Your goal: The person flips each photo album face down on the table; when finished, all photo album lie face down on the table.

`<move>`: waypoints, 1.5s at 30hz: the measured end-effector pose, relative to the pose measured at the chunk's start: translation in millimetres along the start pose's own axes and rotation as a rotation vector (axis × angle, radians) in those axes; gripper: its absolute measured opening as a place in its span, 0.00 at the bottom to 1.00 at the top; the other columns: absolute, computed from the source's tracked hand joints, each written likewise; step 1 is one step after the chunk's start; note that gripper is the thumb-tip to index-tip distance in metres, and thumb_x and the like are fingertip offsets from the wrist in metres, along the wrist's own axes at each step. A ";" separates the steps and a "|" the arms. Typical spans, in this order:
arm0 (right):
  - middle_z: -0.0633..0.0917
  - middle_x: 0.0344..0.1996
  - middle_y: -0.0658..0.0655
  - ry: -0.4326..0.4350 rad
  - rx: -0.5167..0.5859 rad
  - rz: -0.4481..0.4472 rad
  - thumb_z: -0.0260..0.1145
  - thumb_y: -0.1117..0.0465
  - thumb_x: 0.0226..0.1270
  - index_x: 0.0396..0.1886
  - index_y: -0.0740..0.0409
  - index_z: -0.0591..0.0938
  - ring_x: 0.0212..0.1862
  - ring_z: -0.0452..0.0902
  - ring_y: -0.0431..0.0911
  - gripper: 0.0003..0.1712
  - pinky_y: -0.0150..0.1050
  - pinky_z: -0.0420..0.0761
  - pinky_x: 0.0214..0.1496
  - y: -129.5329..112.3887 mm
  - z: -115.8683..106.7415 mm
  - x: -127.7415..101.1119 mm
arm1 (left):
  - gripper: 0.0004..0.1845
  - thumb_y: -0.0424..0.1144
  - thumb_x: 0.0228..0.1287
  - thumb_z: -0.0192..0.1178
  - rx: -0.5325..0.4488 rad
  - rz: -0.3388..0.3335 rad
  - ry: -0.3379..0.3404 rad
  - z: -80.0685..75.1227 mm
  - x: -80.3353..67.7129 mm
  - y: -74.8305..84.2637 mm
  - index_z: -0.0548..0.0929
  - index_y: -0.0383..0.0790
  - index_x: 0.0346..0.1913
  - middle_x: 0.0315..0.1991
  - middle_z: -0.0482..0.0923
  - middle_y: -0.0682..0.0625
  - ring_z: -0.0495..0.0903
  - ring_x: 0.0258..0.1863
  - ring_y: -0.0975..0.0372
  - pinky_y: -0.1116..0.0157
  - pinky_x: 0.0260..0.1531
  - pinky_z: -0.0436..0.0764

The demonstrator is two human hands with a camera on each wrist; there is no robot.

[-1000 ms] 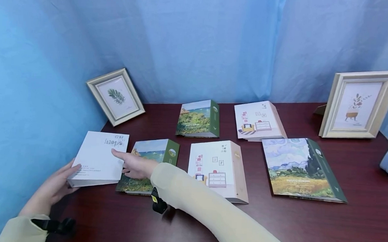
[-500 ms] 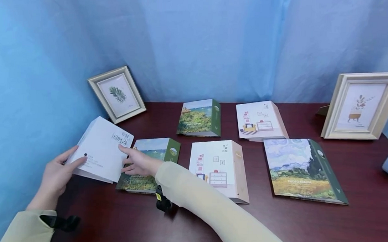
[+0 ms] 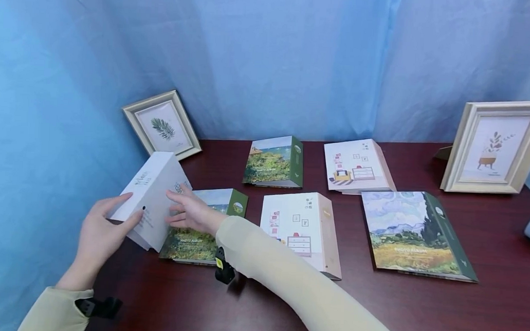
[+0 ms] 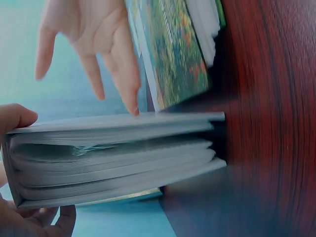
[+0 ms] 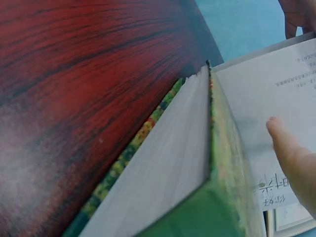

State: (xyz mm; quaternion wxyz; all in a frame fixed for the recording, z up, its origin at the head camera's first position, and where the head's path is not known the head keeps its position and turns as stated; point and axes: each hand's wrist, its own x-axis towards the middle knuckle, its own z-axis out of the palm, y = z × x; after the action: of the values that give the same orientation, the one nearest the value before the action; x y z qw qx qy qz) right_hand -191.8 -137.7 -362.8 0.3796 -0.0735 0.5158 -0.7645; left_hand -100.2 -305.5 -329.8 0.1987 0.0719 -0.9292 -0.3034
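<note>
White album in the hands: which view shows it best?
Head view: the whole white album tilted up between both hands. Left wrist shows only its page edges; right wrist only part of its printed cover under one finger.

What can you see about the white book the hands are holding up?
The white book is thick, with a plain white cover, small dark print and a thick block of pale pages. It is tipped up on one edge at the left of the dark red table, beside a green landscape album. The left hand grips its near edge; the right hand has straight fingers against its cover.
</note>
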 end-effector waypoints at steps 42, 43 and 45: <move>0.75 0.41 0.61 0.412 -0.080 -0.215 0.66 0.77 0.57 0.74 0.56 0.53 0.41 0.83 0.57 0.49 0.37 0.84 0.41 -2.7 -4.4 -6.2 | 0.31 0.23 0.31 0.75 0.259 0.584 -0.059 25.9 -22.5 0.5 0.84 0.33 0.48 0.55 0.71 0.35 0.80 0.31 0.51 0.60 0.20 0.76; 0.75 0.40 0.61 0.423 -0.082 -0.224 0.66 0.78 0.56 0.73 0.56 0.54 0.40 0.83 0.57 0.48 0.37 0.84 0.41 -2.1 -4.4 -5.8 | 0.30 0.23 0.31 0.75 0.267 0.588 -0.061 26.1 -23.4 1.0 0.85 0.33 0.48 0.55 0.71 0.35 0.80 0.31 0.51 0.60 0.20 0.76; 0.75 0.42 0.61 0.433 -0.126 -0.225 0.68 0.77 0.55 0.72 0.54 0.56 0.39 0.83 0.56 0.48 0.37 0.84 0.41 -1.2 -5.0 -5.8 | 0.30 0.23 0.31 0.75 0.284 0.593 -0.064 26.7 -25.6 1.8 0.85 0.34 0.48 0.55 0.71 0.34 0.80 0.32 0.49 0.59 0.21 0.77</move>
State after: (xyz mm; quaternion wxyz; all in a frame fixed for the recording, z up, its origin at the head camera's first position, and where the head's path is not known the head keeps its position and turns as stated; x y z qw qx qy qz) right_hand -190.9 -130.1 -362.5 0.1677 0.0114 0.6203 -0.7661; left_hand -88.0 -283.2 -356.7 0.2371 -0.1844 -0.9483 -0.1020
